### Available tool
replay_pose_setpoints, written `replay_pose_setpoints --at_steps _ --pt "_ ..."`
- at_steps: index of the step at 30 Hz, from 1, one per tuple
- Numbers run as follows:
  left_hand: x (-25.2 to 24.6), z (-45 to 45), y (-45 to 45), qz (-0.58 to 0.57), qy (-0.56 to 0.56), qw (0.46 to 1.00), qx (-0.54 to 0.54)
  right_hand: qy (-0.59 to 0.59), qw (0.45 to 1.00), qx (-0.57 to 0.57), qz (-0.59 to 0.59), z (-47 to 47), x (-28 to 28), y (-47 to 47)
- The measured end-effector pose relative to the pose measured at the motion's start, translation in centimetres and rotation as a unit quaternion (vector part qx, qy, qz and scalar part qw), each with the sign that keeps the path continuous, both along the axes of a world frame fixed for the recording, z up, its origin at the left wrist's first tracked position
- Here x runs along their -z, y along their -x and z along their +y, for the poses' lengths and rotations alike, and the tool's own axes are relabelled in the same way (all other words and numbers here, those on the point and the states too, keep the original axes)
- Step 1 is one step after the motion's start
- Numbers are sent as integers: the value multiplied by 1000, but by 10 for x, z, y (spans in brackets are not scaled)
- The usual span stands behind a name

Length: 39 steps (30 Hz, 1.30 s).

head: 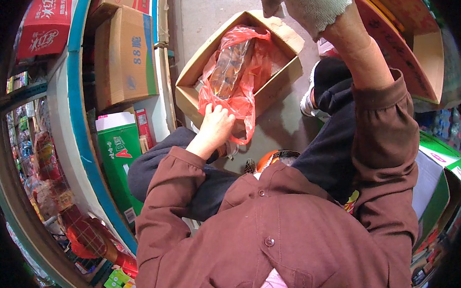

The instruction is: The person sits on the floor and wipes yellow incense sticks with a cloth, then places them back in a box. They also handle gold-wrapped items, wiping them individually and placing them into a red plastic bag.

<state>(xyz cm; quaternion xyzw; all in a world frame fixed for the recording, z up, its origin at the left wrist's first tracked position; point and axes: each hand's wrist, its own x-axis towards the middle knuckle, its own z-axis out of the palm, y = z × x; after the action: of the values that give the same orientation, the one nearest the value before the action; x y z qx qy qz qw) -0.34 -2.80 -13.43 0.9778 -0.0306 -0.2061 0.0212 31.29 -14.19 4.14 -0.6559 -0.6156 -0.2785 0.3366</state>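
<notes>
An open cardboard box (278, 77) stands on the floor before me, lined with a red plastic bag (263, 70). In the bag lies a clear plastic package (230, 69) with dark brown contents. My left hand (216, 125) pinches the near edge of the bag, by its handle loop. My right hand (317, 6), in a grey-white knitted glove, is raised beyond the box's far right corner, cut by the top edge of the view. Its fingers are partly out of view and blurred, so whether it holds anything is unclear.
Shelves with a blue edge (77, 93) run along the left, holding a brown carton (126, 59) and a green carton (119, 150). At the right stand a red carton (394, 53) and an open green-and-white box (432, 180). An orange round object (266, 159) sits between my legs.
</notes>
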Motion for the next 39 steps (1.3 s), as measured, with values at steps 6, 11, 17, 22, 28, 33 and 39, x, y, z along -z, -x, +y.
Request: replay_pose_setpoints --at_steps 6,11,17,22,28,33,39 --pt "-1 -5 -1 5 8 1000 -3 -19 757 -291 585 6 -4 13" --pt "2 -6 0 -56 3 998 0 99 955 14 280 -3 -6 10" --pt "8 -8 -2 -3 32 999 -41 175 964 199 -15 -4 1 5" --pt "8 -8 -6 -68 61 994 -55 170 973 93 128 10 0 9" --pt "0 -10 -6 -89 34 994 -46 156 949 -1 273 13 -3 17" --pt "-6 -7 -10 -64 17 996 -63 125 943 -107 289 19 -8 24" --pt "6 5 -18 -43 135 976 -164 172 975 -31 140 18 -13 21"
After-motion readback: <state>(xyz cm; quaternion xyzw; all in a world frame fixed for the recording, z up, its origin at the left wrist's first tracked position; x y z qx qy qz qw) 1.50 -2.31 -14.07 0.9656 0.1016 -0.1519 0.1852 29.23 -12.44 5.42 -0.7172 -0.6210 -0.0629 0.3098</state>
